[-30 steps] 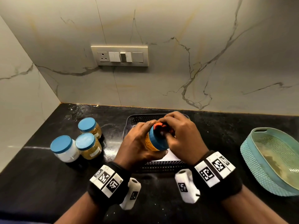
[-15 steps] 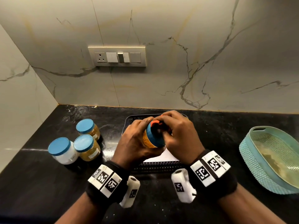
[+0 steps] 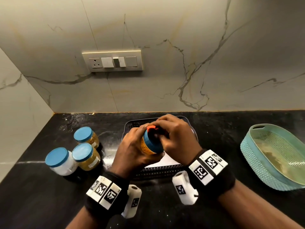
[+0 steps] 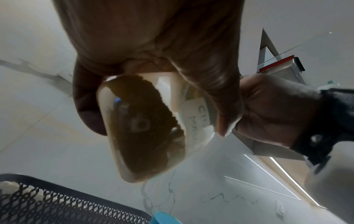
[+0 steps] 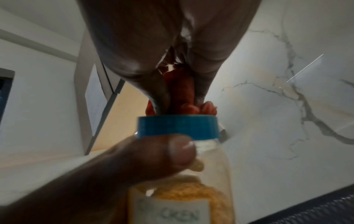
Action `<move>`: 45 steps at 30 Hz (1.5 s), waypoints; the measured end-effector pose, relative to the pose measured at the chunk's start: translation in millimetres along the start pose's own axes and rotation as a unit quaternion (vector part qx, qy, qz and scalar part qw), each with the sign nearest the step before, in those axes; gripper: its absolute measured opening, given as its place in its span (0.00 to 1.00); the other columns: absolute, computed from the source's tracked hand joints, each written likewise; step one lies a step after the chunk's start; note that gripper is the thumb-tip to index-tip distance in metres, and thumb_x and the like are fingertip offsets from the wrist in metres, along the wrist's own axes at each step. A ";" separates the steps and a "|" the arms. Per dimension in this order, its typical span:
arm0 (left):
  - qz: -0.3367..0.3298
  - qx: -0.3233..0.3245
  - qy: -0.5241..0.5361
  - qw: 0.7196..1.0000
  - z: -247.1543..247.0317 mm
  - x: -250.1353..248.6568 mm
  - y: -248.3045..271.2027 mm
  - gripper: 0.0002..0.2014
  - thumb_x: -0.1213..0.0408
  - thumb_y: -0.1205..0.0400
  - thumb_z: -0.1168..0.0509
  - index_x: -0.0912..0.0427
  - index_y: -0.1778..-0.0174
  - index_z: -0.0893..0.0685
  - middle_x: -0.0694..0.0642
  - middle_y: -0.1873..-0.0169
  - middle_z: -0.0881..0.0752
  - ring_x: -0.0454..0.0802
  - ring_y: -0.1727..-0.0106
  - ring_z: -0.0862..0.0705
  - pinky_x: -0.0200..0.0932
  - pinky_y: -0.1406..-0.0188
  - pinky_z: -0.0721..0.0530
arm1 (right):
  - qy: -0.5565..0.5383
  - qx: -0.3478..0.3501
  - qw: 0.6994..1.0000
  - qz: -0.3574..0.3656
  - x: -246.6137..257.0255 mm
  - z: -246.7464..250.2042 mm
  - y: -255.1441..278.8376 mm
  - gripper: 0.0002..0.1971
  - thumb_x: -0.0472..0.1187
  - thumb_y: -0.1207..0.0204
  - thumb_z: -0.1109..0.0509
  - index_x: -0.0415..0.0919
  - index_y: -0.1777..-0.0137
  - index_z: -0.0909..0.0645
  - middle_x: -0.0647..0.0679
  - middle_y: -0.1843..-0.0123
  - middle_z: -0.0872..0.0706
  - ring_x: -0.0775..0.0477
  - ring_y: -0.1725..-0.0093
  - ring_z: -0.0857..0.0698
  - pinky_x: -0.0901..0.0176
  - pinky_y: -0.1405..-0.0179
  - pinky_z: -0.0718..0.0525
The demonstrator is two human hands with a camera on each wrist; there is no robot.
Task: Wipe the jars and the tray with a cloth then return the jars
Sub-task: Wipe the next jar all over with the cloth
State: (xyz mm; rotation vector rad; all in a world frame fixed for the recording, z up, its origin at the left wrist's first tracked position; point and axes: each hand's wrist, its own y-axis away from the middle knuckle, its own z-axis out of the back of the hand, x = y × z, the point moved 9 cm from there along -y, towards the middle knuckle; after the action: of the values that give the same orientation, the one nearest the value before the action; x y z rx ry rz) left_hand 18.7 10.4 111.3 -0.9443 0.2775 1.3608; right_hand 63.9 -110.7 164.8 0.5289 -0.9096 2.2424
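My left hand (image 3: 132, 151) grips a blue-lidded jar (image 3: 149, 143) of yellow-brown powder, tilted, above the black mesh tray (image 3: 158, 171). My right hand (image 3: 175, 134) holds a bunched orange cloth (image 3: 151, 128) and presses it on the jar's lid. From the right wrist, the orange cloth (image 5: 180, 94) sits on top of the blue lid (image 5: 178, 126), with my left thumb (image 5: 172, 151) just under it. The left wrist view shows the jar's base (image 4: 141, 128) between my fingers. Three more blue-lidded jars (image 3: 82, 152) stand on the counter left of the tray.
A teal woven basket (image 3: 250, 156) sits at the right on the black counter. A marble wall with a switch plate (image 3: 113, 61) rises behind, and a side wall closes the left. A white sheet (image 3: 163, 161) lies in the tray.
Both hands stay on the jar above the tray; the cloth has shifted slightly over the lid and the jar's tilt has changed a little.
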 end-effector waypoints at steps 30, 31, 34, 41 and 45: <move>-0.004 -0.001 -0.112 0.994 25.6 6.6 -13.6 0.45 0.29 0.33 0.29 0.56 0.26 0.22 0.54 0.40 0.15 0.52 0.42 0.16 0.53 0.43 0.14 | 0.024 0.049 0.997 0.050 18.4 -1.1 32.4 0.20 0.32 0.28 0.27 0.41 0.35 0.13 0.45 0.41 0.15 0.43 0.42 0.16 0.50 0.42 0.16; 0.001 -0.003 -0.096 0.995 26.3 8.7 -12.7 0.44 0.30 0.34 0.27 0.55 0.27 0.22 0.53 0.41 0.14 0.51 0.42 0.16 0.55 0.43 0.13 | 0.037 0.055 0.996 0.051 11.6 -1.2 34.7 0.19 0.33 0.28 0.28 0.41 0.36 0.12 0.44 0.41 0.15 0.44 0.42 0.16 0.50 0.43 0.16; 0.021 -0.010 -0.027 0.999 22.6 12.8 -8.3 0.41 0.34 0.34 0.23 0.50 0.29 0.22 0.49 0.40 0.15 0.48 0.40 0.15 0.56 0.43 0.13 | 0.070 0.069 0.995 0.029 -12.2 0.5 26.0 0.17 0.34 0.28 0.31 0.43 0.40 0.11 0.44 0.45 0.15 0.41 0.47 0.15 0.46 0.48 0.14; 0.009 0.005 -0.017 1.000 9.6 -0.1 -7.5 0.39 0.37 0.35 0.22 0.45 0.29 0.22 0.46 0.41 0.16 0.48 0.41 0.16 0.56 0.43 0.13 | 0.080 0.074 0.994 -0.001 -9.8 3.4 -24.0 0.15 0.30 0.27 0.29 0.39 0.43 0.10 0.41 0.49 0.13 0.37 0.49 0.15 0.49 0.48 0.16; 0.020 0.006 -0.042 0.999 10.5 -2.6 -9.4 0.37 0.36 0.35 0.26 0.48 0.32 0.20 0.47 0.45 0.16 0.48 0.46 0.16 0.54 0.47 0.13 | 0.024 0.049 0.997 0.054 29.7 4.2 -27.5 0.16 0.34 0.30 0.33 0.39 0.45 0.10 0.43 0.49 0.11 0.39 0.50 0.12 0.46 0.50 0.13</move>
State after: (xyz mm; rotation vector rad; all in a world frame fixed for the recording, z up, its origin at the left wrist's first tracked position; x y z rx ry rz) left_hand 23.0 16.8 123.4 -0.8743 0.2423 1.4306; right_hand 62.7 -86.3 197.4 0.4769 -0.8235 2.3969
